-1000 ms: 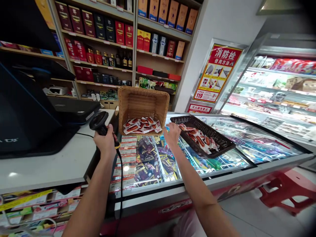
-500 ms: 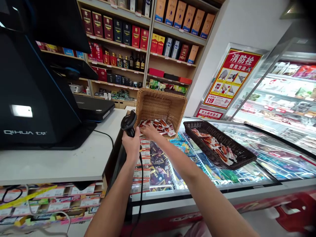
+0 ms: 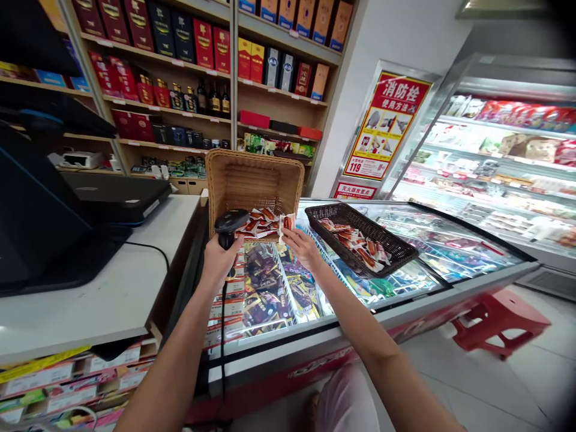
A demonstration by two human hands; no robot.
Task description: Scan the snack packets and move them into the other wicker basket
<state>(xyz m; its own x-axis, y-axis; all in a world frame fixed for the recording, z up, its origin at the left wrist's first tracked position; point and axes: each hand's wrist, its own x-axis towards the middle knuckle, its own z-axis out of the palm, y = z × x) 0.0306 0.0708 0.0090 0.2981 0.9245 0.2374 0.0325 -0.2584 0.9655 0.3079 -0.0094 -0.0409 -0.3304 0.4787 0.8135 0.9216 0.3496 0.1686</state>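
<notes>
My left hand (image 3: pixel 219 259) is wrapped round the handle of a black barcode scanner (image 3: pixel 231 221), its cable hanging down over the freezer edge. Between the fingers of my right hand (image 3: pixel 302 245) is a small packaged sausage (image 3: pixel 287 224), white and red with a brown sausage pictured or showing through. It is at the right front rim of a tan wicker basket (image 3: pixel 255 157), which is tilted toward me. More sausage packets (image 3: pixel 261 221) lie in the bottom of that basket. To the right, a dark brown wicker basket (image 3: pixel 396 246) holds several similar packets (image 3: pixel 357 242).
Both baskets rest on a glass-topped chest freezer (image 3: pixel 432 228) full of packaged goods. At the left stands a white counter (image 3: pixel 117 282) with a black checkout machine (image 3: pixel 49 210). A red stool (image 3: pixel 504 318) is on the floor at right. Shelves of boxed bottles (image 3: pixel 202 45) line the back.
My right hand has come out of the tan basket to the right with a sausage packet. The scanner's head has turned rightward in my left hand. The view has shifted right.
</notes>
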